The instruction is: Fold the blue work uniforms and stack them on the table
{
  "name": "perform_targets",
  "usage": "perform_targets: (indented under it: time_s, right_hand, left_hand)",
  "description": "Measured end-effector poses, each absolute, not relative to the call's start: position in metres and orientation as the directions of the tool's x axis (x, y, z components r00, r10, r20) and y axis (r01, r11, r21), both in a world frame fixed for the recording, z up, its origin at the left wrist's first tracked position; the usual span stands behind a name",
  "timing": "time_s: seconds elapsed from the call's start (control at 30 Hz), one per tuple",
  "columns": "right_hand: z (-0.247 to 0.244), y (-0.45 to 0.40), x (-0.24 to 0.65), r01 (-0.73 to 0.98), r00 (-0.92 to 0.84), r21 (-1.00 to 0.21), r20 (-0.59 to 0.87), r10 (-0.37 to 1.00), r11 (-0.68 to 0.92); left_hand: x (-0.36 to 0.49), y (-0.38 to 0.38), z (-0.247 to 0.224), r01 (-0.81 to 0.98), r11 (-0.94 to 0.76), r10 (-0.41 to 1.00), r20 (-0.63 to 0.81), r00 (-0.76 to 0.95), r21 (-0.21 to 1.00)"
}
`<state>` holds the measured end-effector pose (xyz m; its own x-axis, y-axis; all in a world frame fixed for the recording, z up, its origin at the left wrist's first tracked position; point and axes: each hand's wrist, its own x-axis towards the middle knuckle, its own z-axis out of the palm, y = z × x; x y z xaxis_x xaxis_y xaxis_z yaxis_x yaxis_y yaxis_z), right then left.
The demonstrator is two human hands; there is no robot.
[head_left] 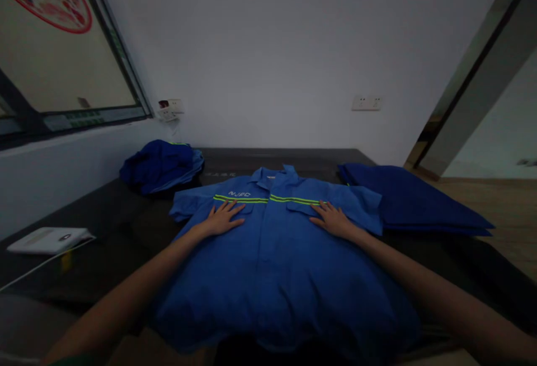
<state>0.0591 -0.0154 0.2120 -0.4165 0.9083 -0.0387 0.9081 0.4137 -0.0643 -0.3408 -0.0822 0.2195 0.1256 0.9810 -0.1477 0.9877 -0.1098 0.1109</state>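
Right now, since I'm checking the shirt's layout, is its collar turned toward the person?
No, the shirt's collar points away, toward the wall, beyond both hands.

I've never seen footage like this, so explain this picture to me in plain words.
There is no robot here: these are a person's bare hands, seen by one head-worn camera looking forward and down. The left hand and right hand rest on a blue shirt, fingers spread, gripping nothing. The shirt lies front up on a dark table. To its left are a crumpled blue bundle and a white device; to its right, folded dark blue cloth.
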Motion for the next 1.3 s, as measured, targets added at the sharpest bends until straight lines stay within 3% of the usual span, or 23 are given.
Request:
perform_targets:
  time_s: [0.4, 0.57, 0.7, 0.8, 0.93, 1.0, 1.13, 1.17, 1.23, 1.3]
  right_hand:
    - [0.212, 0.074, 0.04, 0.892, -0.447, 0.011, -0.117, 0.887, 0.451]
    - [0.216, 0.108, 0.023, 0.929, -0.35, 0.092, -0.095, 0.932, 0.359]
    - [0.216, 0.116, 0.016, 0.955, -0.282, 0.072, -0.092, 0.955, 0.288]
    - [0.216, 0.107, 0.017, 0.955, -0.294, 0.036, -0.028, 0.955, 0.295]
    - [0.229, 0.079, 0.014, 0.933, -0.357, 0.036, 0.174, 0.918, 0.357]
    - [0.243, 0.059, 0.011, 0.906, -0.413, 0.003, 0.217, 0.884, 0.423]
    - [0.276, -0.006, 0.025, 0.794, -0.577, -0.124, 0.155, 0.802, 0.595]
    - [0.284, -0.028, 0.036, 0.754, -0.618, -0.175, 0.136, 0.774, 0.633]
    - [0.296, -0.078, 0.066, 0.672, -0.637, -0.395, 0.122, 0.761, 0.626]
    - [0.301, -0.128, 0.106, 0.66, -0.594, -0.501, 0.106, 0.797, 0.559]
  left_hand:
    - [-0.35, -0.009, 0.222, 0.993, -0.03, 0.982, -0.182, 0.051, 0.116]
    - [-0.352, 0.023, 0.217, 0.994, -0.015, 0.993, -0.116, 0.028, 0.109]
    - [-0.349, 0.032, 0.218, 0.996, -0.019, 0.996, -0.08, 0.026, 0.091]
    - [-0.34, 0.025, 0.222, 0.997, -0.046, 0.998, 0.04, 0.044, 0.058]
    - [-0.32, -0.01, 0.24, 0.984, -0.175, 0.976, 0.143, 0.167, 0.039]
    - [-0.313, -0.043, 0.256, 0.953, -0.292, 0.947, 0.164, 0.275, 0.086]
    - [-0.32, -0.141, 0.292, 0.847, -0.451, 0.892, 0.108, 0.439, 0.28]
    - [-0.328, -0.169, 0.298, 0.845, -0.427, 0.901, 0.075, 0.427, 0.322]
    - [-0.346, -0.225, 0.302, 0.882, -0.311, 0.948, 0.049, 0.315, 0.353]
    - [-0.367, -0.275, 0.293, 0.917, -0.19, 0.982, 0.05, 0.184, 0.352]
